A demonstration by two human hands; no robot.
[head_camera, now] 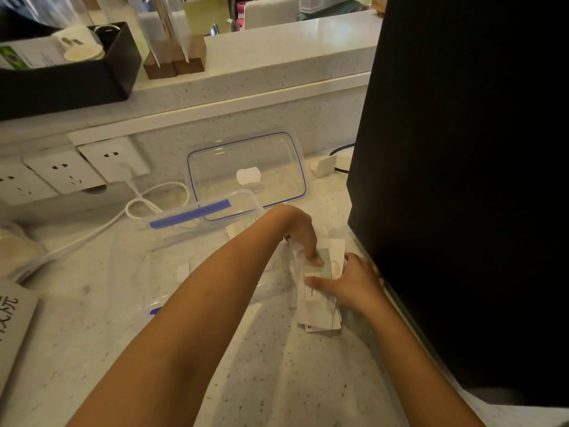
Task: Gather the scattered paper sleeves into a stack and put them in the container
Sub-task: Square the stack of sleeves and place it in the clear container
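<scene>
Several white paper sleeves (318, 317) lie bunched on the speckled counter beside a big black appliance. My left hand (300, 234) reaches across from the left and presses its fingers onto the far end of the bunch. My right hand (354, 283) grips the sleeves from the right side, thumb over them. A clear plastic container (135, 272) with blue clips stands on the counter under my left forearm. Its clear lid (246, 172) with a blue seal leans against the back wall behind it.
The black appliance (462, 180) blocks the whole right side. White wall sockets (66, 172) and a looped white cable (144, 208) are at the left. A black tray (70, 72) and wooden holders (175, 64) sit on the raised ledge. A printed card (12, 322) lies at the far left.
</scene>
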